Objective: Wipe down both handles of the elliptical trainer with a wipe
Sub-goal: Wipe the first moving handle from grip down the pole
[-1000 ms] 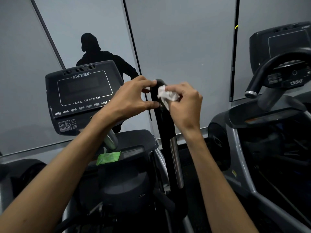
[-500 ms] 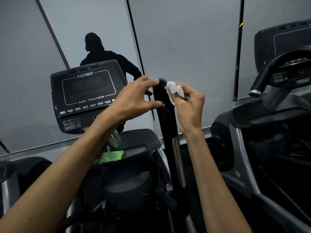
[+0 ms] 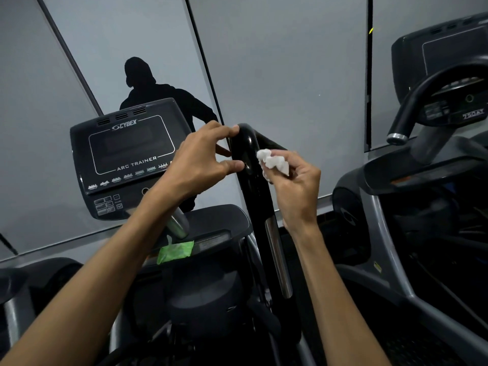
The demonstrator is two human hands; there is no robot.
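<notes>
A glossy black upright handle (image 3: 254,196) of the trainer rises in the middle and bends away to the right at its top. My left hand (image 3: 198,165) pinches its upper end from the left, index finger on the bend, thumb lower on the shaft. My right hand (image 3: 295,188) holds a crumpled white wipe (image 3: 273,161) against the handle's right side, just under the bend. The trainer's other handle is not in sight.
The trainer's console (image 3: 129,157) marked ARC TRAINER stands to the left. A green wipe pack (image 3: 175,250) lies on the ledge under it. A second machine with a curved black handle (image 3: 420,101) fills the right side. Mirror panels line the wall behind.
My right hand has slid the wipe from the handle's top bend down onto its right side. My left hand has kept its pinch at the top.
</notes>
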